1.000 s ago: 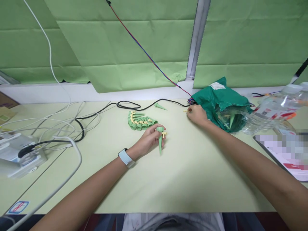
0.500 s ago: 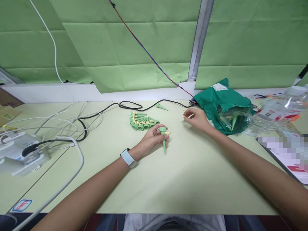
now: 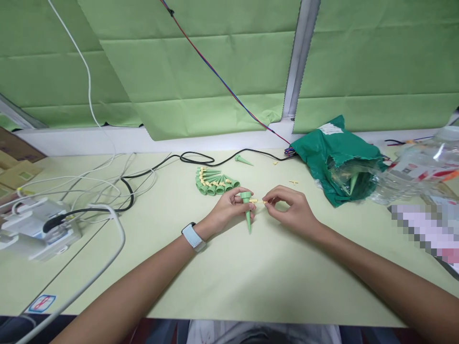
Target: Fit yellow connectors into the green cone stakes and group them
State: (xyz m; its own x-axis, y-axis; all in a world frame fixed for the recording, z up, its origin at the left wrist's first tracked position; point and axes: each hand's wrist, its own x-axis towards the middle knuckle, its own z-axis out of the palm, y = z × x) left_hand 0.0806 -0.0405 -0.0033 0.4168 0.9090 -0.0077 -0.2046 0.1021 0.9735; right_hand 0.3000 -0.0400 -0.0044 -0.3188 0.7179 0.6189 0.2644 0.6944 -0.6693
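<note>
My left hand (image 3: pixel 233 208) is closed around a green plant watering spike (image 3: pixel 247 220), its cap up and its point down. A short yellow tube (image 3: pixel 254 200) sticks out of the spike's side toward the right. My right hand (image 3: pixel 292 206) pinches a small yellow valve piece (image 3: pixel 264 202) between thumb and fingertips, at the tube's outer end. Whether the piece sits inside the tube is too small to tell. Behind my left hand, several green spikes with yellow tubes (image 3: pixel 215 181) lie fanned out. One loose green spike (image 3: pixel 244 160) lies farther back.
Small yellow pieces (image 3: pixel 293 182) lie right of centre. An open green bag (image 3: pixel 337 148) with a spike inside and a clear plastic bottle (image 3: pixel 412 162) stand at the right. A black cable (image 3: pixel 229 162) crosses the back; a white power strip (image 3: pixel 39 229) and cables fill the left.
My right hand has come left and nearer from beside the green bag, bringing the small yellow piece to the tube on the spike. My left hand keeps hold of the spike. The view has shifted slightly.
</note>
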